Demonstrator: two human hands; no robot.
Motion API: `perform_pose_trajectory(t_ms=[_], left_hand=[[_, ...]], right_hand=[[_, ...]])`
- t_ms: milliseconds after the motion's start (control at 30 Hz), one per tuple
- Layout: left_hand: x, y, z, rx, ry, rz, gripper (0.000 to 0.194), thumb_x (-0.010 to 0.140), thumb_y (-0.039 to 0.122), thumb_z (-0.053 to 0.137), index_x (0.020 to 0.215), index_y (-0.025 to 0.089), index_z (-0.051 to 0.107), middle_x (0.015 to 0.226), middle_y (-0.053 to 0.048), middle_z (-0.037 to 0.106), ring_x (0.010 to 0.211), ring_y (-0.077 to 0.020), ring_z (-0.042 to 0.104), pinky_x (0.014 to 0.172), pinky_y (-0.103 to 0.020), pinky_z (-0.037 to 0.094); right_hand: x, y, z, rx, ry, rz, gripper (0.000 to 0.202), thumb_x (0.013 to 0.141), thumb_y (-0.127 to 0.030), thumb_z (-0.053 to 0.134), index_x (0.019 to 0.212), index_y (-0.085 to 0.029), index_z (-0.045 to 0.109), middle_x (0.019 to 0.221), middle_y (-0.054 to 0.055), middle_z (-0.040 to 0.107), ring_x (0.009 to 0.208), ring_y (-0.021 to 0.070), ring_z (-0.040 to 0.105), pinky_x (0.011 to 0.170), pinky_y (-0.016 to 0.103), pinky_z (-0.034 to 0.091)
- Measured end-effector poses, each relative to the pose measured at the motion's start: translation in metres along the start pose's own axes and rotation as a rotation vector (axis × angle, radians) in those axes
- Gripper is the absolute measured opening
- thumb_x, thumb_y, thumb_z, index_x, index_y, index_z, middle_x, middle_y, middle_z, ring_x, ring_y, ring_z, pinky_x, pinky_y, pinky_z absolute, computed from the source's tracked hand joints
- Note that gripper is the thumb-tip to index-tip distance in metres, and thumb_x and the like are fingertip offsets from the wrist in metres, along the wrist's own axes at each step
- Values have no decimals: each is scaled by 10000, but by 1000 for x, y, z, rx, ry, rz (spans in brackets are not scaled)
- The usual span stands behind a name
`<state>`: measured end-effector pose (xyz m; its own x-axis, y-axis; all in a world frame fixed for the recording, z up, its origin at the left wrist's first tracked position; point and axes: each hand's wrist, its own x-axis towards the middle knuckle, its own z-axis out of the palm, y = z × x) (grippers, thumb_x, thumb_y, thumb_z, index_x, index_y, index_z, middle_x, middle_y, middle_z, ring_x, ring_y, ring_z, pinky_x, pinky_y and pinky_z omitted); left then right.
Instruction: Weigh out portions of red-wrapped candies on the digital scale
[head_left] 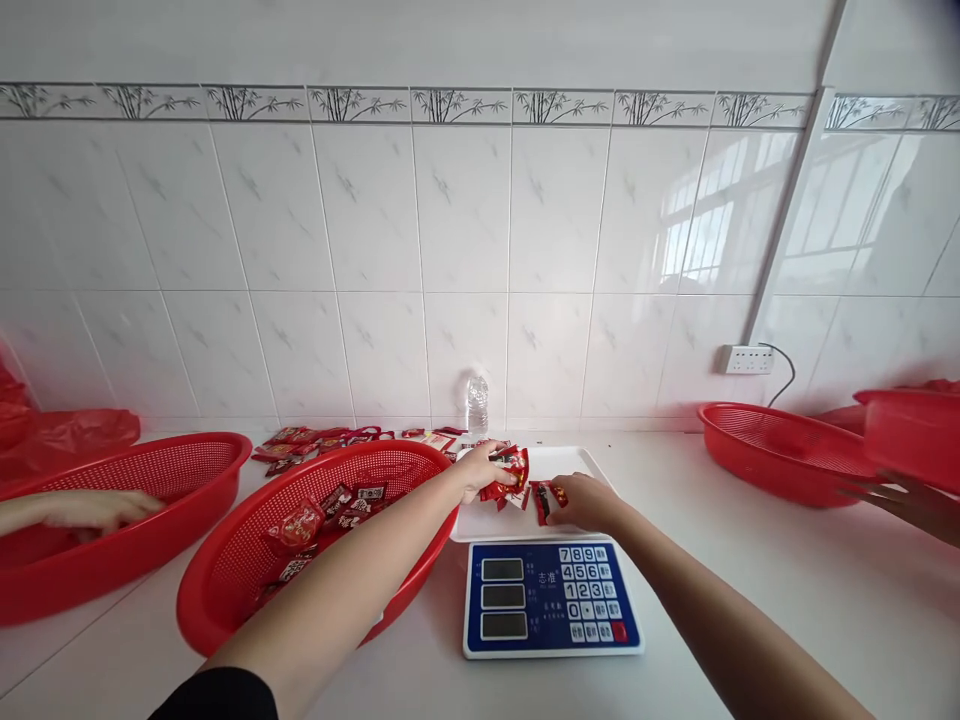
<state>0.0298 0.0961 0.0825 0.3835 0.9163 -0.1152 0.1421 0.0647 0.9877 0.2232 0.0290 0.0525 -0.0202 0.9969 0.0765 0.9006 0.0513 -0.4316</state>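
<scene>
Above the white rectangular tray [480, 522] of an electronic scale with a blue keypad panel [553, 600], two bare hands are brought close together. By the left hand [480, 475], a small bunch of shiny red foil packets [514, 468] is gripped, the fingers curled around it; how many packets are held cannot be told. By the right hand [585, 503], a single red and dark packet [544, 503] is pinched low over the tray, the fingers narrow on it — whether the tray is touched by it cannot be made out.

Beneath the left forearm, a red oval basket of perforated plastic [214, 555] is set on the white counter [712, 590], and more red and dark packets [300, 525] are held inside. Behind it, a row of flat red packets [300, 440] is spread near the tiled wall, with a clear plastic bottle [478, 405] stood at its right end. At the far left, another person's hand [105, 510] is lowered into a second red basket [202, 460].
</scene>
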Motion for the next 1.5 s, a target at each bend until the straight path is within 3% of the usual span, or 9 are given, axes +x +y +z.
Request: perform_pose_trajectory(t_ms=[133,367,500,600,733,967,1133,1367,1500], left_hand=[[3,-3,-2,-166,-5,42,605,526,-7,793,1045,175,541,765,-18,666,702,-203,675,640,-331,560],[-2,-4,8,-372,61,27,565,588,72,798,1031,211,475,862,-31,665,717,-196,674,605,-301,530],[-14,2,16,-323,86,-7,436,716,230,744,1066,251,485,843,-1,656,667,-129,630,548,-211,461],[-21,6,18,-315,69,-10,358,759,361,709,1035,266,502,854,18,650,677,-128,620,593,-258,499],[-26,7,16,-384,-63,-22,346,761,352,713,1021,239,516,881,-6,662,711,-178,643,683,-450,553],[-41,4,1,-363,-1,-12,427,667,175,787,1014,221,542,863,-19,689,755,-205,668,700,-433,549],[-65,10,-67,-383,116,53,471,648,163,810,1046,245,571,908,-32,705,820,-226,676,697,-391,545],[-114,1,-233,-438,756,154,338,710,75,752,984,213,610,871,-28,699,675,-165,670,621,-327,568],[-136,-16,-297,-447,990,141,243,772,65,699,976,167,615,824,-41,686,667,-160,652,621,-333,565]], right_hand=[[-4,-11,3,109,99,21,124,784,-300,623,759,-182,650,906,125,672,909,270,625,718,310,418],[-3,-28,7,623,68,9,358,902,-498,392,778,-204,553,613,-11,548,431,103,501,418,224,403],[-8,-43,10,885,42,-15,349,883,-532,406,823,-207,519,607,-45,499,423,68,468,413,199,430],[-10,-50,12,1013,48,-35,358,860,-551,443,855,-202,518,641,-37,526,457,66,492,437,195,451],[-10,-51,14,1056,65,-40,383,828,-576,498,825,-195,535,618,-37,541,447,60,474,418,176,428],[-24,-54,14,923,13,-23,313,763,-490,635,885,-202,644,560,-44,516,436,78,467,327,149,341],[-48,-51,13,851,-33,3,485,786,-514,609,1216,-294,569,741,-12,586,464,87,474,333,179,356],[-53,-29,12,902,-98,79,587,772,-584,613,1275,-294,524,731,-6,557,499,98,458,388,207,380],[-52,-34,13,901,-113,110,649,720,-611,643,1262,-271,537,724,2,559,510,109,462,403,225,387]])
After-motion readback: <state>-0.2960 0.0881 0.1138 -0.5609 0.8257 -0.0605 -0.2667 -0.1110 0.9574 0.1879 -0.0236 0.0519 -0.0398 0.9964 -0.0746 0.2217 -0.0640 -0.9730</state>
